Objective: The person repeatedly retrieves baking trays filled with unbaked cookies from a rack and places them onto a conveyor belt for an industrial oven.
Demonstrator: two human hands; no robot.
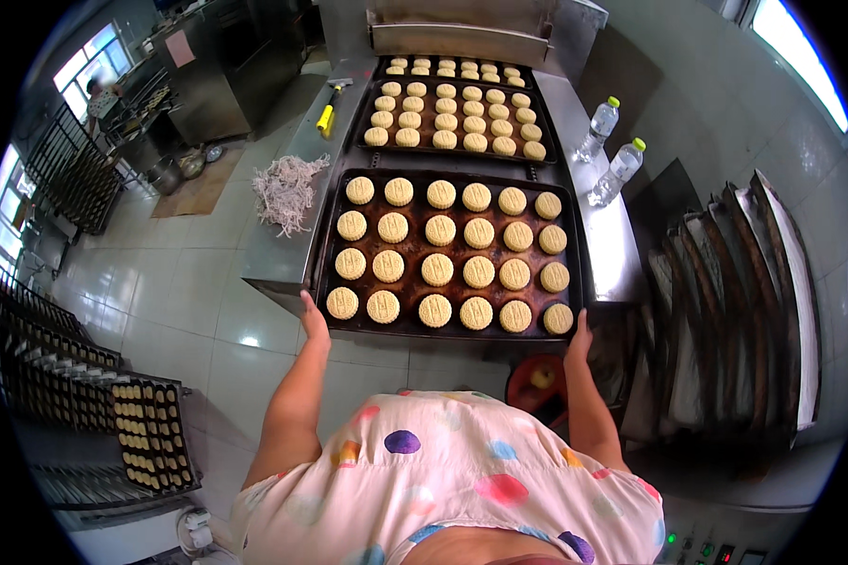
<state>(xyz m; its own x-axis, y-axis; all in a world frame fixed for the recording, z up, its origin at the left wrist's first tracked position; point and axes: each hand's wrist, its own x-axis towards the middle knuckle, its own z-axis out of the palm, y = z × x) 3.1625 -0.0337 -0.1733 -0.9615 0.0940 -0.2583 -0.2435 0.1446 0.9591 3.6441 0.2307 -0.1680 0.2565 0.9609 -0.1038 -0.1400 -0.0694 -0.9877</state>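
Observation:
A dark baking tray [410,331] with rows of round, pale, stamped pastries [440,230] lies level in front of me. My left hand [315,320] is closed on its near left corner, and my right hand [580,337] grips the near right corner. Under the tray, most of the fingers are out of sight. Just beyond it, a second tray [424,149] of similar pastries rests on the conveyor. Farther back, a third tray [383,75] sits partly beneath the steel oven's opening [457,42].
On the steel ledge to the left lie shredded paper [290,193] and a yellow-handled scraper [327,115]. Two clear bottles [620,171] stand on the right ledge. Stacked trays [740,311] lean at the right. Racks with filled trays [151,433] stand lower left. A person [101,102] is far left.

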